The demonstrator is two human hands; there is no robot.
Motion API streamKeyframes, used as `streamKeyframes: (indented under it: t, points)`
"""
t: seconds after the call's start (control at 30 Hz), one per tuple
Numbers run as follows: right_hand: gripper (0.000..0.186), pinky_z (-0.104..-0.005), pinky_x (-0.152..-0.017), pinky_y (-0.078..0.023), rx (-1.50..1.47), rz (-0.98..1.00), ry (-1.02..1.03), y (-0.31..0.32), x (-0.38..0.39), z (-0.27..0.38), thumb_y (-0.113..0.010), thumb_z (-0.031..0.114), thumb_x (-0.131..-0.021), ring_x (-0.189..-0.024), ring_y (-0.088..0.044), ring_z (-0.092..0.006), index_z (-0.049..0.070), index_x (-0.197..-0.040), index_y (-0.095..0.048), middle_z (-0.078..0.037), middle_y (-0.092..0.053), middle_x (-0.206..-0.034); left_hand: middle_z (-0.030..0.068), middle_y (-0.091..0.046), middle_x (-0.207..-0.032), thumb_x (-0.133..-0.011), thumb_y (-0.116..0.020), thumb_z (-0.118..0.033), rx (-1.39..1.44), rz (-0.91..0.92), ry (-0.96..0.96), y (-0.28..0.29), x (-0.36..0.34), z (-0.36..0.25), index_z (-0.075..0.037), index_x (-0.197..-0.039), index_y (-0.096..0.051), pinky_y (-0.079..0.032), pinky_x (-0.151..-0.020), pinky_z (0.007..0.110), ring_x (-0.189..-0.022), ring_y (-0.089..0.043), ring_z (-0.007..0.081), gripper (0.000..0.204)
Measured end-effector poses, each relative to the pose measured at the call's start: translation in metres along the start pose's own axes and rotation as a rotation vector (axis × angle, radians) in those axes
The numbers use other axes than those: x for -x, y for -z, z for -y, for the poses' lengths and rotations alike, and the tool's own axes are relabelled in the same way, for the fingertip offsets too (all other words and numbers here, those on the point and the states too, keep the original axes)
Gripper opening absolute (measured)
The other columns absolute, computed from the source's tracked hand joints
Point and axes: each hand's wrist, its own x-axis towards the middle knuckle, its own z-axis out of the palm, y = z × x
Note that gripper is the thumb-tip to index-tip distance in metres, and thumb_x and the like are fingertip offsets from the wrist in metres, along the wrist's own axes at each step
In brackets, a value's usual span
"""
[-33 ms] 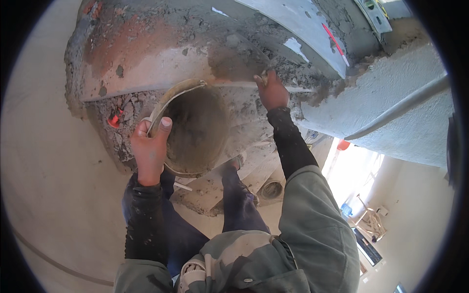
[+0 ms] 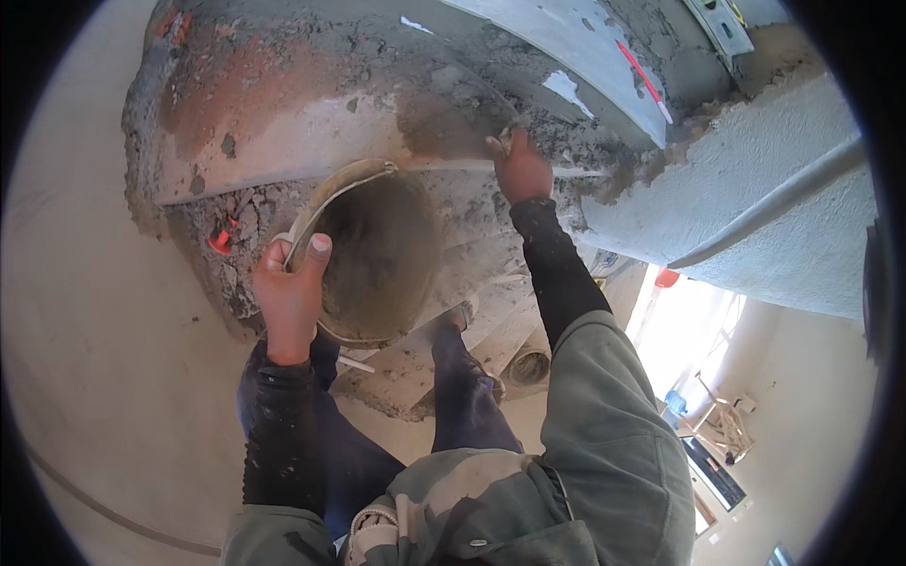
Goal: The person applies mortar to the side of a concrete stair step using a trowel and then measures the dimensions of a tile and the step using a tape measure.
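Observation:
A round, dust-coated bucket [image 2: 377, 259] is tilted on the steps in front of me, its mouth facing up toward me. Grey dust or powder clouds its inside. My left hand [image 2: 291, 292] is closed on the left side of its rim, thumb on top. Farther right, my right hand [image 2: 524, 168] is closed around a small pale, handle-like end [image 2: 507, 141], the rest of which I cannot make out. That hand is at the front edge of a mortar-covered step [image 2: 349, 132], beside a dark damp patch [image 2: 444, 123].
A red-and-white marker [image 2: 645, 82] and a spirit level [image 2: 722, 28] lie at the upper right. Something red [image 2: 223, 238] rests in the rubble at left. A curved plastered wall [image 2: 736, 198] rises at right. Lower steps and a round container [image 2: 527, 366] are below.
The view has shifted very slightly. Both hands keep their grip, and the bucket stays in place.

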Motion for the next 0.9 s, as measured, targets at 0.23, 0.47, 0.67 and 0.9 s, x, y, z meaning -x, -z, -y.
streamKeyframes:
  t: [0.23, 0.47, 0.67, 0.9]
  points:
    - [0.045, -0.0532, -0.065, -0.053, -0.080, -0.155, -0.040, 0.013, -0.032, -0.035, -0.056, 0.052, -0.096, -0.077, -0.067, -0.0455, 0.011, -0.115, -0.056, -0.024, -0.069, -0.090, -0.0073, -0.052, -0.072, -0.087, -0.081, -0.032, -0.070, 0.075, 0.021, -0.012, 0.000, 0.008, -0.007, -0.077, -0.057, -0.034, -0.058, 0.021, -0.065, -0.040, 0.0027, 0.036]
    - [0.046, -0.0547, -0.067, -0.052, -0.165, -0.301, -0.006, 0.028, -0.023, -0.072, -0.062, 0.049, -0.093, -0.081, -0.067, -0.0475, 0.006, -0.107, -0.066, -0.026, -0.068, -0.088, -0.0086, -0.046, -0.070, -0.086, -0.082, -0.033, -0.071, 0.091, -0.001, -0.019, 0.003, 0.003, -0.009, -0.071, -0.049, -0.031, -0.057, 0.021, -0.064, -0.036, 0.0023, 0.043]
    - [0.049, -0.0492, -0.071, -0.051, -0.293, -0.177, -0.247, 0.022, 0.002, -0.116, -0.063, 0.044, -0.094, -0.085, -0.068, -0.0458, -0.003, -0.109, -0.068, -0.028, -0.069, -0.093, -0.0083, -0.048, -0.071, -0.085, -0.082, -0.035, 0.037, 0.060, 0.025, -0.008, 0.003, 0.003, -0.009, -0.074, -0.051, -0.032, -0.058, 0.020, -0.065, -0.037, 0.0020, 0.042]
    - [0.043, -0.0462, -0.071, -0.049, -0.248, -0.087, -0.388, 0.017, 0.095, -0.132, -0.062, 0.039, -0.095, -0.077, -0.065, -0.0409, -0.003, -0.105, -0.066, -0.026, -0.067, -0.084, -0.0080, -0.053, -0.074, -0.085, -0.082, -0.034, 0.105, -0.031, 0.090, 0.020, 0.002, -0.002, -0.006, -0.081, -0.058, -0.036, -0.062, 0.019, -0.067, -0.041, 0.0016, 0.037]
